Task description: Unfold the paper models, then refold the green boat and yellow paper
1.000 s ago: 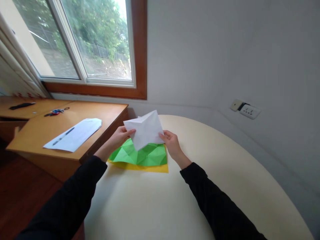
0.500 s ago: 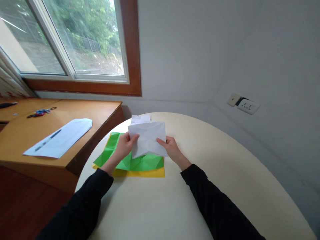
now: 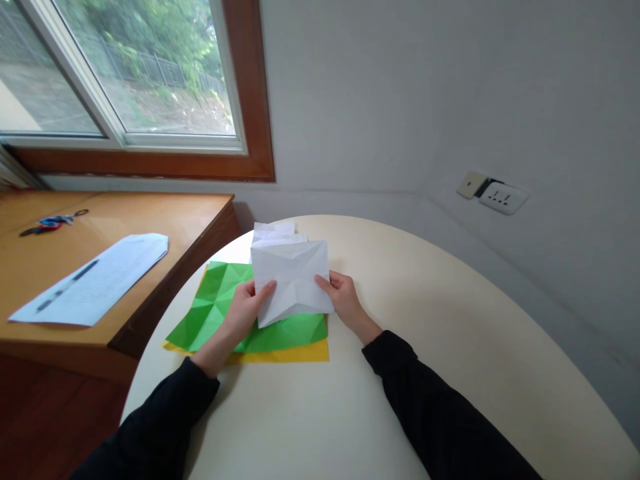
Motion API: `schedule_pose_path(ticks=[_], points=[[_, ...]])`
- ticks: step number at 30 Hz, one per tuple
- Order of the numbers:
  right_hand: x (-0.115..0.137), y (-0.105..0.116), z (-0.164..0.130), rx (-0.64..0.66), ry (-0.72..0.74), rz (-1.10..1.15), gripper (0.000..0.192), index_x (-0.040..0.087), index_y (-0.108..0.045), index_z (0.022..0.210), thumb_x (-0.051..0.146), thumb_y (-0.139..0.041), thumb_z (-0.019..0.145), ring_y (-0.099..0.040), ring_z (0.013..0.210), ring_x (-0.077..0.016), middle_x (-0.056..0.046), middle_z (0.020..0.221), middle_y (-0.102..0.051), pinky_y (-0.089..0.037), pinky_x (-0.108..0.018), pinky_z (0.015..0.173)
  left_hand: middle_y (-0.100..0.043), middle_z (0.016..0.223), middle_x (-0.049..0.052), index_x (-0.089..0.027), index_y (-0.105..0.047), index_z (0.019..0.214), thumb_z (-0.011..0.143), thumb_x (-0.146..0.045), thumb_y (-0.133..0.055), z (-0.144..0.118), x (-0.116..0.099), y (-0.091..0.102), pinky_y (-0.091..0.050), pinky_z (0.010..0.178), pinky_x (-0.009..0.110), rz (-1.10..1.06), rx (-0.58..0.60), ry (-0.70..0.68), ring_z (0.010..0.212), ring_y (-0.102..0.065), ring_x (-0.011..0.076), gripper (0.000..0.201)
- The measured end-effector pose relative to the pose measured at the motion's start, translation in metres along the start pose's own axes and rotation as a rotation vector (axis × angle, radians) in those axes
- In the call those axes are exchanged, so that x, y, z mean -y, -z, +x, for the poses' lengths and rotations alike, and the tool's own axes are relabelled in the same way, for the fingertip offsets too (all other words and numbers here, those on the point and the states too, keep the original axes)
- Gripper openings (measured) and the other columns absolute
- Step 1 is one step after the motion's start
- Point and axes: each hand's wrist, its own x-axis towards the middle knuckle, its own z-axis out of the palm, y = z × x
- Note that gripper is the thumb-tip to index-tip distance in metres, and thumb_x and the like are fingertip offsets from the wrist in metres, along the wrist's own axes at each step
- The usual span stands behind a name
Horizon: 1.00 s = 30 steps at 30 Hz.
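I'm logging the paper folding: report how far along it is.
Done: the green sheet lies creased all over on the yellow sheet, flat on the round table. In hand: the left hand and right hand grip a creased white sheet by its sides. Left: the white sheet is only partly folded, and the yellow one shows no folds.

white paper (image 3: 291, 279): lowered from mid-air, now flatter over green sheet (image 3: 215, 307) | both hands came down with it

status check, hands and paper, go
Left hand and right hand both pinching the white folded paper. Paper held over the green sheet, yellow sheet beneath. Nothing in the way.
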Motion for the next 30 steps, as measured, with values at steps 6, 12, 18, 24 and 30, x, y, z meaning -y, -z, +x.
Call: schedule_pose_path(ticks=[6, 12, 18, 24, 30], points=[[-0.0026, 0.0002, -0.0015, -0.010, 0.029, -0.063, 0.039, 0.018, -0.057, 0.057, 0.053, -0.072, 0.058, -0.044, 0.049, -0.0116, 0.002, 0.053, -0.054, -0.034, -0.025, 0.047, -0.067, 0.068, 0.005, -0.013, -0.066, 0.072, 0.052, -0.059, -0.072, -0.0042, -0.0035, -0.0051, -0.040, 0.051, 0.024, 0.098, -0.098, -0.036, 0.056, -0.055, 0.0152, 0.051], [-0.0017, -0.0002, -0.0026, -0.013, 0.042, -0.056, 0.036, 0.017, -0.054, 0.055, 0.048, -0.071, 0.059, -0.040, 0.048, -0.0098, 0.003, 0.052, -0.051, -0.031, -0.024, 0.046, -0.065, 0.066, 0.003, -0.013, -0.065, 0.069, 0.057, -0.056, -0.069, -0.0064, -0.0029, -0.0053, -0.037, 0.049, 0.023, 0.175, -0.112, -0.083, 0.055, -0.051, 0.0138, 0.045], [-0.0032, 0.0010, -0.0034, -0.028, 0.070, -0.104, 0.039, 0.018, -0.047, 0.051, 0.050, -0.069, 0.060, -0.034, 0.047, -0.0082, 0.005, 0.049, -0.042, -0.026, -0.023, 0.044, -0.065, 0.063, 0.003, -0.013, -0.065, 0.069, 0.059, -0.054, -0.068, -0.0083, -0.0046, -0.0061, -0.036, 0.048, 0.023, 0.205, -0.115, -0.097, 0.054, -0.050, 0.0138, 0.042], [-0.0044, 0.0010, -0.0036, -0.026, 0.073, -0.114, 0.041, 0.018, -0.046, 0.050, 0.051, -0.069, 0.060, -0.033, 0.047, -0.0078, 0.005, 0.048, -0.040, -0.025, -0.023, 0.043, -0.067, 0.066, 0.004, -0.014, -0.065, 0.068, 0.058, -0.053, -0.069, -0.0078, -0.0042, -0.0055, -0.038, 0.049, 0.023, 0.196, -0.108, -0.078, 0.055, -0.052, 0.0147, 0.041], [-0.0059, 0.0009, -0.0038, -0.028, 0.054, -0.119, 0.040, 0.018, -0.051, 0.053, 0.053, -0.068, 0.059, -0.037, 0.048, -0.0093, 0.003, 0.049, -0.046, -0.028, -0.023, 0.043, -0.068, 0.066, 0.005, -0.014, -0.066, 0.070, 0.053, -0.055, -0.072, -0.0068, -0.0028, -0.0059, -0.039, 0.048, 0.023, 0.154, -0.113, -0.040, 0.054, -0.054, 0.0155, 0.045]])
